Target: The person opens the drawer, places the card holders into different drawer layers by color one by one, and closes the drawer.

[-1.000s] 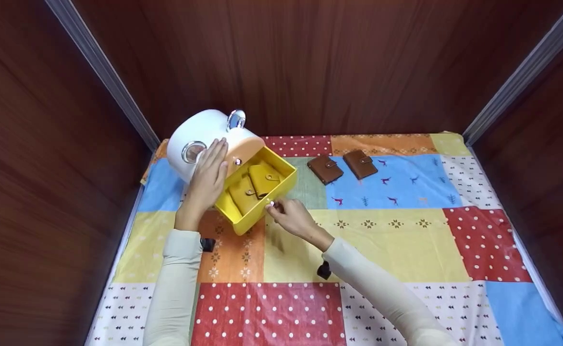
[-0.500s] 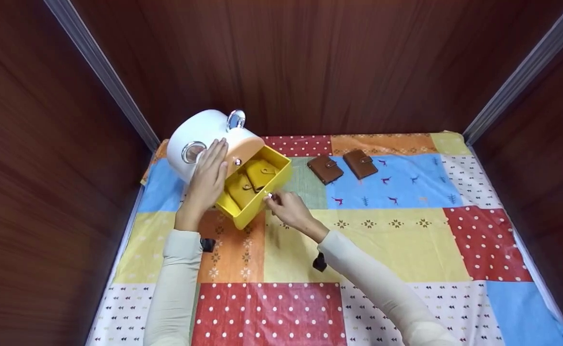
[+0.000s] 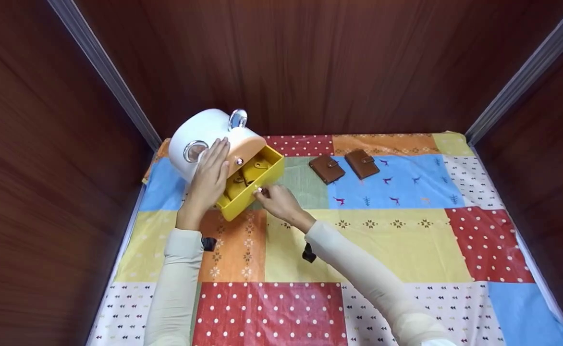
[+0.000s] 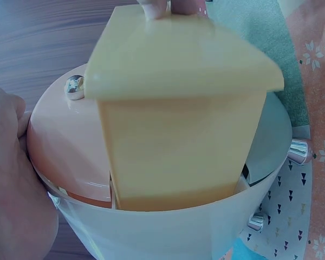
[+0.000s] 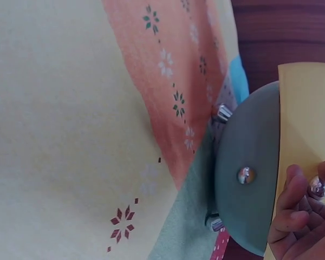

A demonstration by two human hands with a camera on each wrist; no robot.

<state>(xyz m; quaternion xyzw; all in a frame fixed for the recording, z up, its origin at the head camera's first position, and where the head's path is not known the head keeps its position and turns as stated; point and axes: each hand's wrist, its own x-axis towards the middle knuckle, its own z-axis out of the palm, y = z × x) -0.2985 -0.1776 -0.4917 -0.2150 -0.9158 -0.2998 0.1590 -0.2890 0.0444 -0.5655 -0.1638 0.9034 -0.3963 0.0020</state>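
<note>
A white rounded drawer box [image 3: 202, 127] stands at the back left, with shiny silver discs on its body. My left hand [image 3: 207, 173] rests on it with straight fingers, beside the peach upper drawer front [image 3: 245, 146]. Below that, the yellow drawer [image 3: 233, 207] is partly pulled out, with two yellow snap wallets [image 3: 256, 169] inside, half covered by the box. My right hand [image 3: 280, 203] pinches the drawer's small shiny knob [image 5: 318, 188] between thumb and finger. Under the yellow drawer, a grey-green lower drawer front [image 5: 249, 157] shows in the right wrist view.
Two brown snap wallets [image 3: 327, 169] lie side by side on the patchwork tablecloth [image 3: 382, 250], right of the drawer. Dark wood panels [image 3: 291, 67] enclose the table at the back and both sides.
My right hand has moved back and left with the knob, sliding the yellow drawer further into the box. Less of the yellow wallets shows. My left hand stays where it was.
</note>
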